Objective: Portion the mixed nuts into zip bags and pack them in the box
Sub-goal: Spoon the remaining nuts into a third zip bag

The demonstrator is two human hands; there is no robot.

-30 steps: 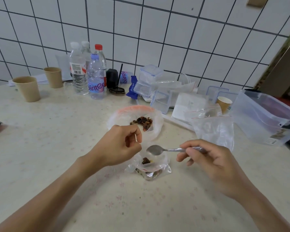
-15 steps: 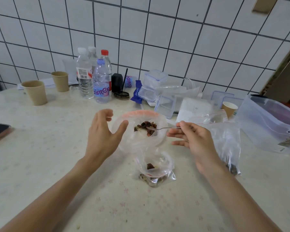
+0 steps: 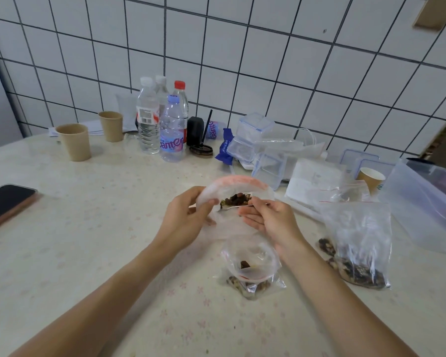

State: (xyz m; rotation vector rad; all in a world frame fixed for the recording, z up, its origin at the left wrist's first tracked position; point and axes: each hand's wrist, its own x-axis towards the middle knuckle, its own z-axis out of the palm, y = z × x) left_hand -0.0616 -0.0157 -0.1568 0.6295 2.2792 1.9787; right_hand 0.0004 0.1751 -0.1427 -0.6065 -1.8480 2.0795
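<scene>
A large clear bag with a pink rim (image 3: 238, 182) stands open at mid-table with dark mixed nuts (image 3: 236, 199) inside. My left hand (image 3: 188, 219) grips the bag's left side. My right hand (image 3: 269, 220) pinches a metal spoon (image 3: 229, 208) whose bowl is inside the bag, among the nuts. Just in front stands a small zip bag (image 3: 251, 266), open, with some nuts at its bottom. To the right lies another zip bag of nuts (image 3: 358, 240). A large clear plastic box (image 3: 422, 202) sits at the far right.
Paper cups (image 3: 74, 141), water bottles (image 3: 171, 130) and small clip-lid containers (image 3: 252, 135) line the back of the table by the tiled wall. A phone (image 3: 7, 202) lies at the left edge. A paper cup (image 3: 370, 177) and white packets stand behind the right bag.
The spoon went from above the small zip bag into the large nut bag. My left hand let go of the small bag and took hold of the large bag's side.
</scene>
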